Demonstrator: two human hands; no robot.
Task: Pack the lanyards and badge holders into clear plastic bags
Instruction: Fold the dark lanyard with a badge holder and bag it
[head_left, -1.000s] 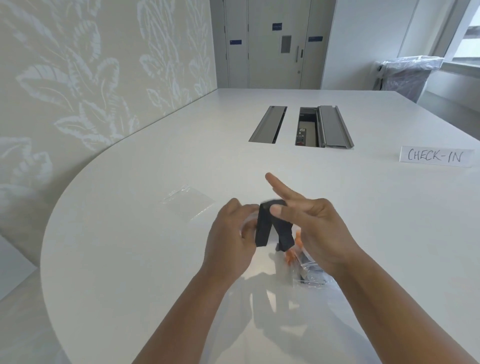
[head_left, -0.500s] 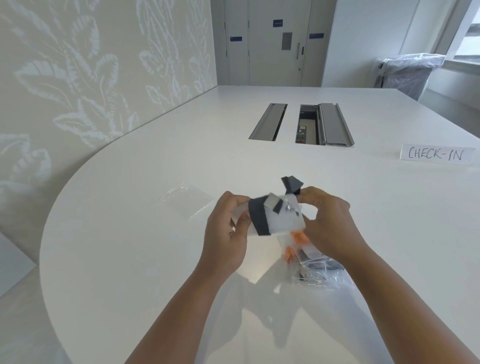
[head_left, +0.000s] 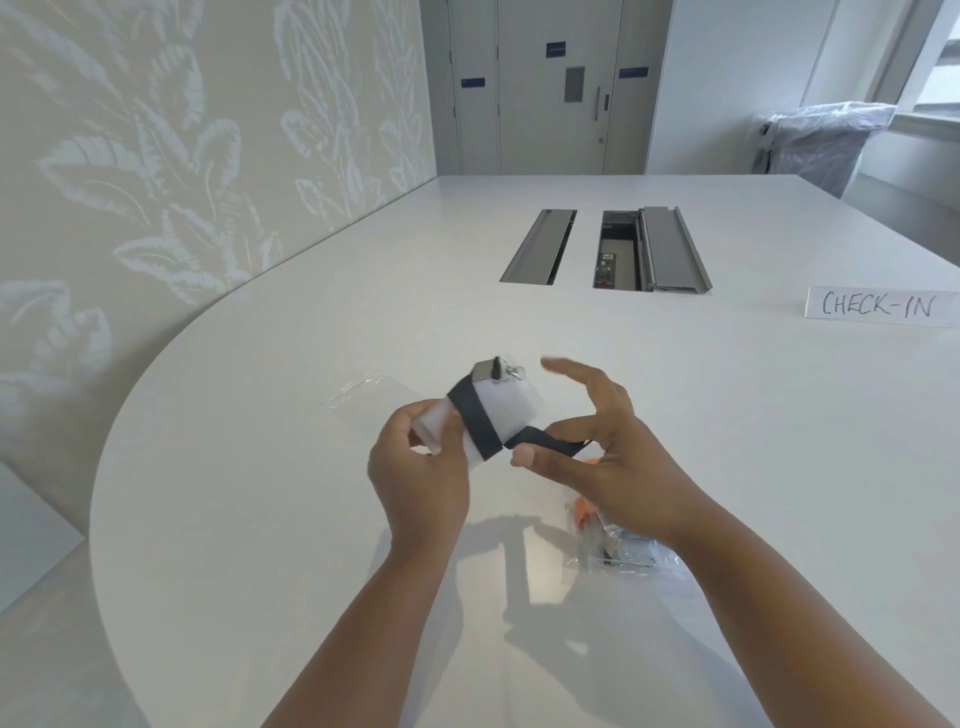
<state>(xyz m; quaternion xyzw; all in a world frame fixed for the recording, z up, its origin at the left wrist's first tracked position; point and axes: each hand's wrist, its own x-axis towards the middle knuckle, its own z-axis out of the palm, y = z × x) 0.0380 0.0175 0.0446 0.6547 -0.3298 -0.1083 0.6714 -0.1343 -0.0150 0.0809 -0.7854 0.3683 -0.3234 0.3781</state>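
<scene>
Lanyard (head_left: 475, 421) wraps badge holder (head_left: 511, 405) gripped in left hand (head_left: 421, 467); right hand (head_left: 608, 457) pinches strap end, index finger out

Both forearms reach forward, close together. The left hand (head_left: 421, 467) curls fingers and thumb round the badge holder (head_left: 511, 410). The right hand (head_left: 608, 462) pinches the lanyard (head_left: 475, 421) between thumb and middle finger, index finger stretched out.

A white card (head_left: 879, 306) standing on the worktop (head_left: 260, 519) reads "CHECK-IN" in handwritten capitals; the blue door labels are illegible
</scene>
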